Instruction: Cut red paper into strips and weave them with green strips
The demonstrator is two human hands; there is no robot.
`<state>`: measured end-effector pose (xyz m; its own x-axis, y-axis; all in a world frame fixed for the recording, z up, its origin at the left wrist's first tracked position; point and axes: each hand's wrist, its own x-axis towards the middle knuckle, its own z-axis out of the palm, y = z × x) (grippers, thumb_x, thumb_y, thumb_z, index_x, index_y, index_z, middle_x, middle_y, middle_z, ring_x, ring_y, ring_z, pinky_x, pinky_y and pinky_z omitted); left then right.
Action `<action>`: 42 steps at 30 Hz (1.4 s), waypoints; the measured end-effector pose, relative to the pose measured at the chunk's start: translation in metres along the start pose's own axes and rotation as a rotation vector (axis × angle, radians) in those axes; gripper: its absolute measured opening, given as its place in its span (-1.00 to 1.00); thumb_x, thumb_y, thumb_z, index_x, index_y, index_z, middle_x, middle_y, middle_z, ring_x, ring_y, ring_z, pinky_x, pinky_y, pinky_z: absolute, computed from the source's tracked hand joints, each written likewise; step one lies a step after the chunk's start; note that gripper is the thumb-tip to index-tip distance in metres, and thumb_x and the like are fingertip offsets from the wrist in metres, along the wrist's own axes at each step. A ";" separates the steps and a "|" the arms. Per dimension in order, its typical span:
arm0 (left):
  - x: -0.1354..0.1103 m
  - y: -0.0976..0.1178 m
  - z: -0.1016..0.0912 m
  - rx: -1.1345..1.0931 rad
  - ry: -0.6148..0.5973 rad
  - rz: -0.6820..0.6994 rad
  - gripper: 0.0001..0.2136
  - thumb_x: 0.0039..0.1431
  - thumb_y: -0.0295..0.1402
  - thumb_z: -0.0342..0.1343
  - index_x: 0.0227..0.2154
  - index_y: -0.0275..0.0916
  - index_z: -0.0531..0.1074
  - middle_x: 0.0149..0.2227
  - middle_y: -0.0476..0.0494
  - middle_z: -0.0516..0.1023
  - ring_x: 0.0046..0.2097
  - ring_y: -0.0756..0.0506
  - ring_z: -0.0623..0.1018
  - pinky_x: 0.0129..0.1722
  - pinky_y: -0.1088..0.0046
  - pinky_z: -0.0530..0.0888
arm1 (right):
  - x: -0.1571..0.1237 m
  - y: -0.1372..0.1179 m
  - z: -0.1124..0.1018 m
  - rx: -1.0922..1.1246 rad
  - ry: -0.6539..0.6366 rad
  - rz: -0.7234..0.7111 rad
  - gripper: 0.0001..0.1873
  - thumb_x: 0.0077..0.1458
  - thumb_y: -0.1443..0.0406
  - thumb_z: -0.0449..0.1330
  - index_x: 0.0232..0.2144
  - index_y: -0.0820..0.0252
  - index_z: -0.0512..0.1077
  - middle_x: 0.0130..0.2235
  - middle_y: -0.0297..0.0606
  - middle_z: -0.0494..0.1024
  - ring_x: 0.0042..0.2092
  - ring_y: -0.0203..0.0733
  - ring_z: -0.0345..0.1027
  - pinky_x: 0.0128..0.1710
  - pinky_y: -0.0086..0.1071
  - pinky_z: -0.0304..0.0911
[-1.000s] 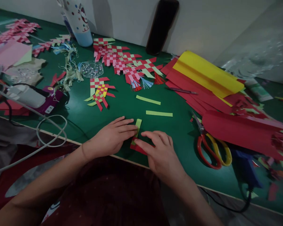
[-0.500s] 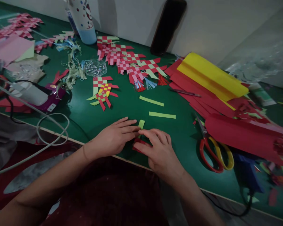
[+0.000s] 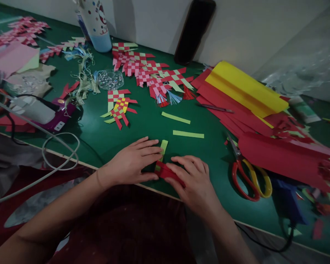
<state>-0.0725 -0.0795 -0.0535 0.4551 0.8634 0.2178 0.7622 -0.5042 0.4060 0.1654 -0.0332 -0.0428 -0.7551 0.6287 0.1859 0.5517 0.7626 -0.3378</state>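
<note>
Near the table's front edge lies a small red paper piece [image 3: 171, 173] with a light green strip [image 3: 164, 148] woven through its left end and standing out toward the back. My left hand [image 3: 134, 161] lies flat beside it, fingers stretched, fingertips touching the green strip and the thumb at the red paper's left corner. My right hand [image 3: 194, 179] holds the red paper between thumb and fingers, covering its right end. Two loose light green strips, an upper strip [image 3: 176, 117] and a lower strip [image 3: 188, 134], lie just behind my hands.
Scissors [image 3: 246, 179] lie right, beside red paper sheets [image 3: 280, 157] and a folded yellow sheet [image 3: 244, 88]. Woven paper fish [image 3: 143, 77] lie at the back, near a bead dish [image 3: 110, 79]. A phone [image 3: 194, 33] leans on the wall. A white cable [image 3: 60, 152] loops left.
My right hand has shifted slightly right and drawn back from the green strip, uncovering more of the red paper. My left hand has stayed nearly in place.
</note>
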 end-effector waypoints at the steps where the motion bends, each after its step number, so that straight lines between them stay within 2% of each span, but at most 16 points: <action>1: 0.000 0.000 0.000 0.001 -0.003 0.000 -0.50 0.23 -0.10 0.14 0.14 -0.26 0.35 0.17 -0.19 0.44 0.31 -0.19 0.25 0.34 0.10 0.12 | 0.000 0.001 0.000 0.002 0.003 0.005 -0.76 0.23 0.18 0.16 -0.09 0.06 0.51 -0.01 -0.16 0.53 0.03 0.00 0.25 -0.04 -0.08 0.16; 9: 0.001 0.000 -0.002 -0.011 -0.013 0.000 -0.50 0.23 -0.08 0.12 0.15 -0.23 0.34 0.17 -0.20 0.44 0.32 -0.19 0.23 0.33 0.10 0.12 | 0.000 0.003 -0.004 -0.015 0.002 -0.011 -0.76 0.24 0.22 0.15 -0.06 0.05 0.50 -0.02 -0.18 0.54 0.04 -0.02 0.25 -0.02 -0.10 0.14; 14: 0.000 0.000 -0.002 -0.007 -0.005 -0.016 -0.60 0.30 -0.17 0.06 0.11 -0.24 0.37 0.18 -0.13 0.43 0.31 -0.16 0.24 0.34 0.13 0.12 | 0.001 0.002 -0.003 -0.022 0.016 -0.014 -0.77 0.26 0.31 0.11 -0.10 0.03 0.52 -0.03 -0.21 0.54 0.03 -0.05 0.26 -0.04 -0.14 0.13; 21: 0.000 -0.001 0.000 0.000 -0.002 -0.007 -0.61 0.30 -0.18 0.06 0.11 -0.23 0.38 0.19 -0.13 0.42 0.31 -0.17 0.25 0.34 0.12 0.12 | -0.003 0.003 -0.005 -0.025 0.056 -0.025 -0.78 0.24 0.32 0.14 -0.12 -0.01 0.53 -0.01 -0.22 0.52 0.06 -0.04 0.24 -0.02 -0.12 0.11; 26: 0.000 -0.001 -0.001 0.002 -0.010 -0.006 -0.61 0.31 -0.17 0.05 0.11 -0.24 0.37 0.19 -0.14 0.43 0.31 -0.18 0.25 0.33 0.11 0.12 | -0.007 -0.001 -0.009 -0.025 -0.006 -0.116 -0.78 0.23 0.25 0.15 -0.11 -0.13 0.53 0.11 -0.25 0.45 0.15 0.04 0.13 0.05 -0.01 0.02; 30: 0.000 0.000 -0.001 -0.003 0.004 -0.010 -0.60 0.31 -0.16 0.04 0.12 -0.23 0.37 0.19 -0.15 0.43 0.30 -0.18 0.26 0.33 0.11 0.14 | -0.007 0.003 -0.009 -0.033 -0.023 -0.112 -0.76 0.24 0.23 0.13 -0.09 -0.15 0.52 0.13 -0.25 0.43 0.17 0.08 0.11 0.04 0.02 0.01; 39: 0.000 -0.002 0.001 -0.005 0.002 -0.005 -0.58 0.28 -0.16 0.09 0.12 -0.22 0.36 0.18 -0.17 0.43 0.30 -0.19 0.26 0.33 0.10 0.14 | -0.012 0.010 -0.006 -0.001 -0.023 -0.100 -0.76 0.25 0.20 0.13 -0.08 -0.17 0.52 0.14 -0.25 0.42 0.18 0.09 0.12 0.05 0.03 0.02; 42: 0.001 -0.001 0.000 -0.004 -0.002 -0.008 -0.60 0.29 -0.15 0.07 0.11 -0.23 0.37 0.18 -0.15 0.43 0.31 -0.19 0.25 0.33 0.11 0.14 | -0.014 0.010 -0.005 0.002 -0.018 -0.095 -0.75 0.21 0.14 0.18 -0.08 -0.10 0.52 0.13 -0.20 0.43 0.18 0.11 0.13 0.07 0.04 0.02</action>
<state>-0.0732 -0.0784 -0.0540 0.4500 0.8674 0.2124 0.7640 -0.4971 0.4114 0.1836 -0.0332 -0.0440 -0.8105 0.5503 0.2006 0.4762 0.8185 -0.3213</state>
